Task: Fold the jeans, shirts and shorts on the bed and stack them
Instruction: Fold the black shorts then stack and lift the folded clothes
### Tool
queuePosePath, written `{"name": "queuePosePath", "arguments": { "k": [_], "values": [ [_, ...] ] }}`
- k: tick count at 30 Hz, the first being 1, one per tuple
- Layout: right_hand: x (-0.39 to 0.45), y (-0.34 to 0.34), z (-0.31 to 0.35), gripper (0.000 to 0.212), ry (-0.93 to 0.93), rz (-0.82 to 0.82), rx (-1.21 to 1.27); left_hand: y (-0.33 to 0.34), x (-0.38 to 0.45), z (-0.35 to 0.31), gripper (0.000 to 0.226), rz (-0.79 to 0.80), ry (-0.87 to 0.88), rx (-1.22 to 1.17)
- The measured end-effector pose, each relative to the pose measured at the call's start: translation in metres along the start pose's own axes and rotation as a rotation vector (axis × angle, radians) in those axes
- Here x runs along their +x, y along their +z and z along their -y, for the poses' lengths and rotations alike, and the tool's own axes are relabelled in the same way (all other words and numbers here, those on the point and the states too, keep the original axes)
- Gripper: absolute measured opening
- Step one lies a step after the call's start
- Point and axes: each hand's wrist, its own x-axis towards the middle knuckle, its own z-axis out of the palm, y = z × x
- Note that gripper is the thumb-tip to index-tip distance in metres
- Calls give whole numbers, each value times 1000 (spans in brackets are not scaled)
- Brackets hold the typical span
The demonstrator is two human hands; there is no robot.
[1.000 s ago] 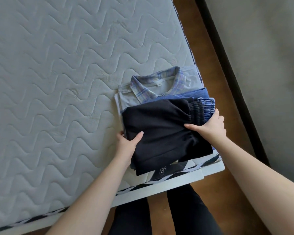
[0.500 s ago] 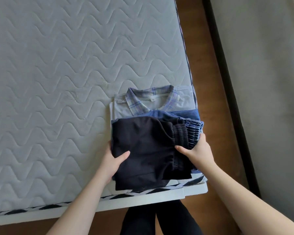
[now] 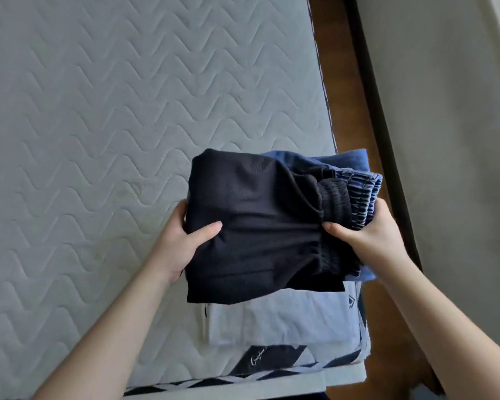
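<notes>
The left hand [image 3: 176,243] and right hand [image 3: 367,235] grip the folded clothes stack [image 3: 257,226]. Black shorts [image 3: 251,203] lie on top. A pale shirt [image 3: 277,319] lies on the bed [image 3: 98,125] beneath.

i note folded black shorts [image 3: 260,226] topping a stack, elastic waistband at 3 o'clock. beneath them, blue jeans [image 3: 350,161] and striped blue shorts [image 3: 364,194] show at 2 o'clock. a pale folded shirt [image 3: 286,321] lies at 6 o'clock on the bed [image 3: 98,125].
</notes>
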Motion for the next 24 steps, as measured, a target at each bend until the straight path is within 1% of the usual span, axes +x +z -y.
{"name": "queuePosePath", "arguments": {
  "k": [3, 6, 9, 12, 15, 17, 18, 20, 22, 24],
  "values": [
    [53, 4, 29, 80, -55, -36, 1, -4, 53, -28, 50, 11, 31, 18],
    [101, 16, 54, 81, -98, -74, 17, -7, 109, -54, 37, 4, 81, 53],
    [146, 29, 73, 87, -114, -85, 24, -9, 158, -69, 39, -11, 77, 68],
    [182, 38, 81, 89, -101, -80, 23, -6, 196, -70, 38, 3, 66, 73],
    [207, 49, 73, 79, -114, -93, 33, 2, 225, -59, 39, 1, 41, 62],
    [221, 58, 61, 75, -98, -110, 39, 7, 239, -44, 41, -13, -37, 72],
    [227, 64, 55, 76, -72, -99, 40, 7, 243, -36, 42, -24, -95, 87],
    [235, 73, 44, 91, 19, -36, 84, 6, 244, -24, 45, -29, -196, 124],
    [239, 76, 37, 108, 116, 42, 150, 0, 243, -15, 48, 15, -231, 134],
    [241, 73, 31, 114, 147, 85, 110, -5, 239, -7, 45, 81, -240, 111]
  ]
}}
